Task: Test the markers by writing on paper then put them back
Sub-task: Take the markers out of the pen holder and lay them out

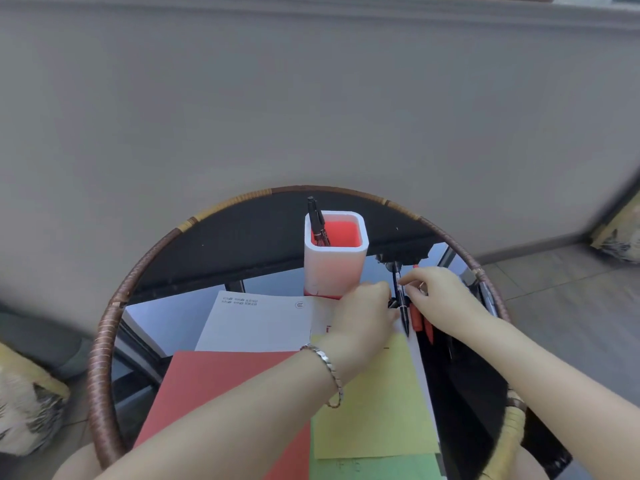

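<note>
Black and slim, with a pale band on its barrel, the plastic marker [401, 303] stands nearly upright between both hands toward the right edge of the desk. Its lower tip sits at the right border of the paper stack. The left hand [363, 308] has a tight grip, its fingers curled in against the marker's middle from the left. The right hand [441, 294] grips from the other side, thumb and forefinger pinched on the barrel slightly higher up and the other fingers loosely bent. A metal link bracelet [329, 370] hangs on the left wrist.

Just under the right hand, glossy red markers [418, 318] lie side by side on the dark glass. Just beyond the left hand, toward the far edge, stands a white square pen holder [334, 268] with rounded corners and a red inside. A second black marker [317, 220] leans in its far left corner.

Flat matte sheets overlap across the near half: a white printed sheet [256, 325], a red sheet [214, 386], a yellow sheet [377, 403] and a green sheet [374, 470] at the near edge. The round desk [104, 341] has a reflective dark glass top and a rim wrapped in brown woven cane.
</note>
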